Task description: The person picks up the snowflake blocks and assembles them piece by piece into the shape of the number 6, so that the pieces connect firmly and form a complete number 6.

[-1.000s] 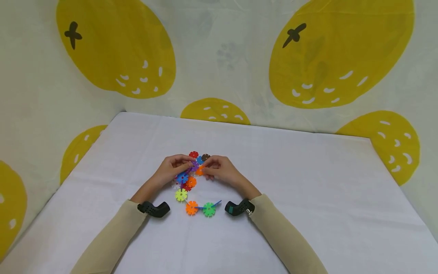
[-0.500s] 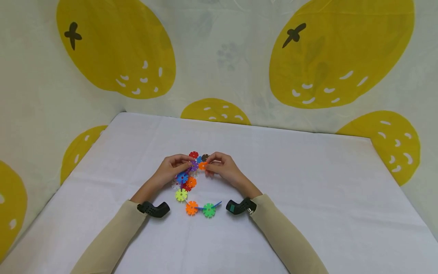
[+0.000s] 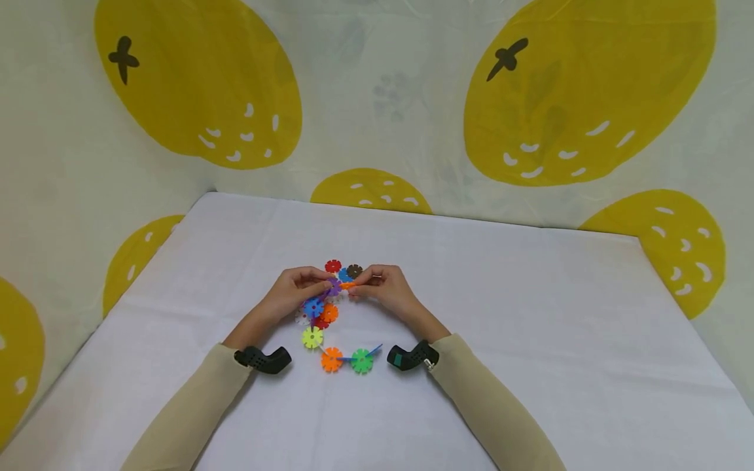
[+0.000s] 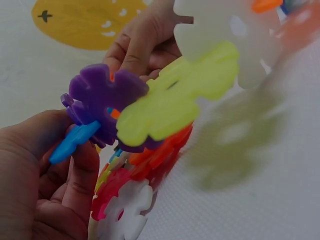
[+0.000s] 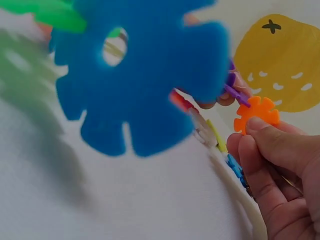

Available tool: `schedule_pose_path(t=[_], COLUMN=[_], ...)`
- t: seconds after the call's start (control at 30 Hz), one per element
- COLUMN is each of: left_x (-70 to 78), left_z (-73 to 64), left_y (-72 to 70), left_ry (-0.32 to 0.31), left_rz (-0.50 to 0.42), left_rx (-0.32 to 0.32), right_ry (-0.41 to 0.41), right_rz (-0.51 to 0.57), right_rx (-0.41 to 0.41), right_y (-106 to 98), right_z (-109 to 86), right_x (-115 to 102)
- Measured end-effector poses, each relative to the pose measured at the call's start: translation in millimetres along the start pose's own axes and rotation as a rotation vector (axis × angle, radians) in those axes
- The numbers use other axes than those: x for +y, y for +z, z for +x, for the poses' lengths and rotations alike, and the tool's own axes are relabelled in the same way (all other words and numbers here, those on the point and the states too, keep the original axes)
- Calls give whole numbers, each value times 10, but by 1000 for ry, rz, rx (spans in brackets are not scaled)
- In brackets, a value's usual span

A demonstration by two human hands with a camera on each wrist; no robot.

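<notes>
My left hand (image 3: 294, 290) pinches a purple notched plastic disc (image 4: 102, 92) between thumb and fingers. Opposite it, my right hand (image 3: 385, 288) pinches an orange notched disc (image 5: 257, 112) by its side. In the right wrist view the orange disc's edge meets a purple disc at a slot. From the left hand a chain of linked discs runs toward the front: a blue disc (image 3: 314, 307), a yellow-green disc (image 3: 312, 337), another orange disc (image 3: 332, 360) and a green disc (image 3: 362, 361). A blue disc (image 5: 145, 75) at the chain's end looms large there.
Beyond and between the hands lie more discs: a red one (image 3: 332, 265), a brown one (image 3: 354, 270) and a white one (image 3: 302, 318). They rest on a white-covered table (image 3: 501, 340). A patterned cloth (image 3: 383, 98) hangs behind it.
My right hand has turned the orange disc from face-on to nearly edge-on at the purple disc. My left hand keeps its hold almost unmoved; the chain's front part has shifted slightly.
</notes>
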State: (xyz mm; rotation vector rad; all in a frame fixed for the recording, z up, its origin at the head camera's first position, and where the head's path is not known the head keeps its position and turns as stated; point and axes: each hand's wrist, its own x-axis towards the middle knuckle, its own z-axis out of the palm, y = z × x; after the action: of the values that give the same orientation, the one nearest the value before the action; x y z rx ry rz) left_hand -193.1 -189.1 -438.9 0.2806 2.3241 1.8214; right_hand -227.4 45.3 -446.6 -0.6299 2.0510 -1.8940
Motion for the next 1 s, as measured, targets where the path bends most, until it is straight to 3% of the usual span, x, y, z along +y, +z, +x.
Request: schedule_pose_path(t=[0.17, 0.3, 0.5, 0.7, 0.87, 1.0], left_x=[0, -1, -36, -53, -36, -25], left_z=[-2, -7, 17, 12, 3, -1], left_y=[-2, -10, -22, -62, -72, -92], left_ry=[-6, 1, 9, 7, 31, 26], left_rz=[22, 9, -54, -2, 2, 10], left_rx=[-13, 15, 15, -69, -34, -3], right_ry=[-30, -26, 81, 168, 119, -17], right_rz=[-23, -37, 27, -74, -148, -247], right_rx=[-7, 7, 19, -35, -70, -174], right_y=[20, 68, 114, 116, 110, 113], right_z=[4, 1, -8, -14, -23, -23], right_x=[13, -12, -65, -57, -38, -11])
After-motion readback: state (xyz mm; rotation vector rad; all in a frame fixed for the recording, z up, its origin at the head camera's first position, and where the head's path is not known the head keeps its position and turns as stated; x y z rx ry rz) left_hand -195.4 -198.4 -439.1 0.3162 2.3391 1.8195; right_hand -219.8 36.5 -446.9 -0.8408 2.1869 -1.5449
